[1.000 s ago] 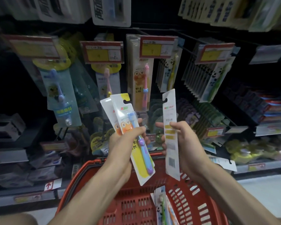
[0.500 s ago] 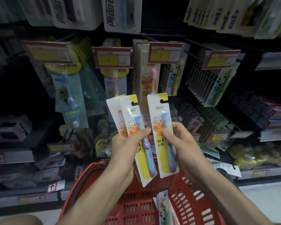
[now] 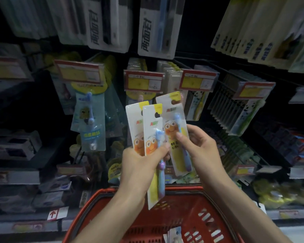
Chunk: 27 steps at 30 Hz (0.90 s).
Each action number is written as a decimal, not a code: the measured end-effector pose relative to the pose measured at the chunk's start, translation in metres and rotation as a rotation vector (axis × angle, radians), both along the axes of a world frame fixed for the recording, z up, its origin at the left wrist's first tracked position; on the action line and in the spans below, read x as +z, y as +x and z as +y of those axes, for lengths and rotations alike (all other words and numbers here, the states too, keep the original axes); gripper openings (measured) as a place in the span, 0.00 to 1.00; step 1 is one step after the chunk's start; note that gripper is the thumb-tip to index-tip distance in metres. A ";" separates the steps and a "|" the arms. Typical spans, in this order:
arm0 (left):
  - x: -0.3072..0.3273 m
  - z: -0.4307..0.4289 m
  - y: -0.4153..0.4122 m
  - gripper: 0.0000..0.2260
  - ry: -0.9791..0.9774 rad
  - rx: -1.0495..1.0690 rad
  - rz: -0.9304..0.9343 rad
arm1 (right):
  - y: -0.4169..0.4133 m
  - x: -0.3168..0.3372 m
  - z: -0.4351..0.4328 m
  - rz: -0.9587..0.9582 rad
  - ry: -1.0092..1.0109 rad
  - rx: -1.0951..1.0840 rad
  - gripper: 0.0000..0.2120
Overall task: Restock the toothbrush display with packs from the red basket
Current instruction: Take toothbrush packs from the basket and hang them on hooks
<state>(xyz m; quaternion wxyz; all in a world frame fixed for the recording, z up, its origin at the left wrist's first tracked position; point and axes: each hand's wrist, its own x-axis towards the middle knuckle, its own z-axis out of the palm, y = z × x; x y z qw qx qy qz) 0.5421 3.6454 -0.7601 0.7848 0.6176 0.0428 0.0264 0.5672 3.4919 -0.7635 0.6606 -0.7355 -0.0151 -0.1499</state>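
Dim store shelving hung with rows of pegged toothbrush packs [image 3: 172, 74] and red-and-yellow price tags [image 3: 144, 81] fills the background. At centre, the left hand [image 3: 140, 163] grips two cartoon-printed packs [image 3: 150, 132], fanned upright, fingers [image 3: 162, 150] curled round their lower halves. Just beside them, the right hand [image 3: 200, 148] pinches a third matching pack [image 3: 170, 109] between thumb and fingers, its top just below a price tag. Beneath both hands, the red basket [image 3: 209, 221] holds a few more packs [image 3: 174, 234].

Dim shop shelves [image 3: 12, 176], pale floor [image 3: 295, 232]
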 end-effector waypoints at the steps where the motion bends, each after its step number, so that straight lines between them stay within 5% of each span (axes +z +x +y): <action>1: 0.003 0.002 0.000 0.02 -0.006 0.002 -0.018 | 0.004 0.001 0.003 -0.006 -0.008 -0.008 0.07; 16: 0.006 0.022 0.006 0.04 0.060 -0.042 0.052 | 0.052 0.008 0.015 -0.070 0.152 -0.150 0.04; 27: 0.006 0.019 0.007 0.04 0.102 -0.075 0.082 | 0.051 -0.006 0.010 -0.035 0.049 -0.218 0.06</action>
